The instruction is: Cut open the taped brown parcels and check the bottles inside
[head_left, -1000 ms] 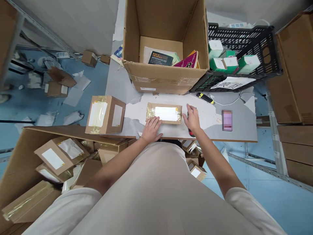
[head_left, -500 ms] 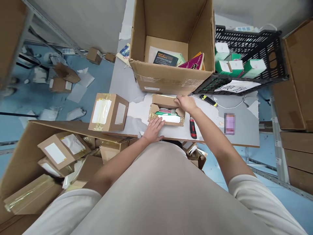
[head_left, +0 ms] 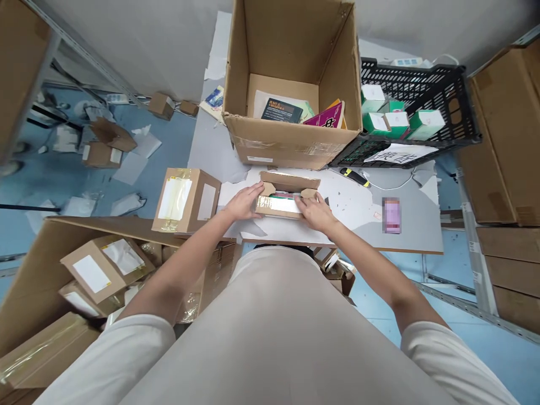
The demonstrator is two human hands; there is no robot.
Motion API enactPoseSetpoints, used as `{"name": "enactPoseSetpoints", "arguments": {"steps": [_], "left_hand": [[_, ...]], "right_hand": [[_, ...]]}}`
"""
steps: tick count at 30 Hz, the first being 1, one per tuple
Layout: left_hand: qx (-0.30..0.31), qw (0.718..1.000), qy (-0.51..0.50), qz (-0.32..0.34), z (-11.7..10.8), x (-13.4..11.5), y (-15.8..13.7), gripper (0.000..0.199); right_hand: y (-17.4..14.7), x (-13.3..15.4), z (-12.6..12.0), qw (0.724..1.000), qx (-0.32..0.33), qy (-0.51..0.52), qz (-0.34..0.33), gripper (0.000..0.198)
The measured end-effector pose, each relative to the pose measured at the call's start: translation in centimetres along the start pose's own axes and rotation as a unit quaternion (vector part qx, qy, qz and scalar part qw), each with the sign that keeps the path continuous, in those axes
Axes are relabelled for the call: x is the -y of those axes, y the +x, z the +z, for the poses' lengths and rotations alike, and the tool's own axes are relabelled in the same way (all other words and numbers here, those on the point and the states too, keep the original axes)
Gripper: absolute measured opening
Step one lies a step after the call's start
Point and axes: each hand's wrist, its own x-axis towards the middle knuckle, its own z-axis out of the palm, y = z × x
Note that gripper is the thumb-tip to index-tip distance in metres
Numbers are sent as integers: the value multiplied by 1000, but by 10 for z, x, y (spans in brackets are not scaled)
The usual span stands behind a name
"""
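A small cardboard box [head_left: 276,206] with its top flaps raised lies in front of me on the table. Clear tape and a white label cover its near face. Flat pink and green items [head_left: 282,194] show inside, too small to name. My left hand [head_left: 244,203] grips the box's left end, thumb at the near side and fingers at the corner. At the opposite end my right hand [head_left: 317,214] holds the right side, its fingers bent over the near edge and corner. A dark tip beside the right hand is mostly covered by it.
A large carton [head_left: 295,143] with books stands behind, next to a black crate [head_left: 422,154] of green-white boxes. A yellow-black cutter [head_left: 355,176] lies on the table [head_left: 413,239]. Left are a taped parcel [head_left: 175,199] and a big carton of parcels [head_left: 90,228].
My left hand has shifted from the box's near face to its left end. My right hand has come down from the back flap to the right end, and the red knife is now covered.
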Motion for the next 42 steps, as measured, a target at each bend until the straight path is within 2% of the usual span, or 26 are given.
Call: {"name": "enactPoseSetpoints", "arguments": {"steps": [2,4,7,10,13,16,19,21,23,25,27,30,32,35,38,42], "left_hand": [[-9,1000,-11,16,3,9,2,100],[-19,1000,-14,18,9,11,3,92],[-19,1000,-13,8,13,7,3,86],[6,1000,-5,0,7,3,2,87],[51,998,34,-17,-11,-1,-2,90],[45,997,65,-26,-29,-18,-2,74],[32,997,58,41,-32,-48,14,42],[69,989,58,115,-26,-67,32,32],[107,985,92,97,-21,-76,47,29],[110,984,134,49,-20,-77,53,31],[76,984,159,19,-24,-71,46,38],[17,987,163,-1,-29,-61,21,59],[4,986,162,-34,-26,-55,4,78],[13,983,146,-108,-10,-45,-10,104],[41,979,95,-173,14,-31,-12,119],[55,971,36,-230,39,-19,-9,126]], "right_hand": [[-11,10,9,999,-5,-8,37,45],[-21,19,24,999,-6,3,40,35],[-36,32,48,999,6,16,37,38],[-46,39,59,998,-9,24,50,30],[-51,34,47,998,-11,65,20,32],[-43,21,20,995,-22,99,16,36],[-16,10,-3,997,-11,79,4,35],[6,9,-12,998,37,40,-40,31],[22,11,-17,995,81,-13,-58,27],[26,11,-19,994,89,-57,-29,29],[17,5,-20,995,63,-72,21,33],[-9,-11,-11,996,19,-49,73,40],[-25,-21,5,996,-5,-25,88,42],[-38,-28,36,994,-31,4,107,50],[-39,-28,57,993,-21,14,117,58],[-37,-29,54,994,-13,-5,107,57]]}}
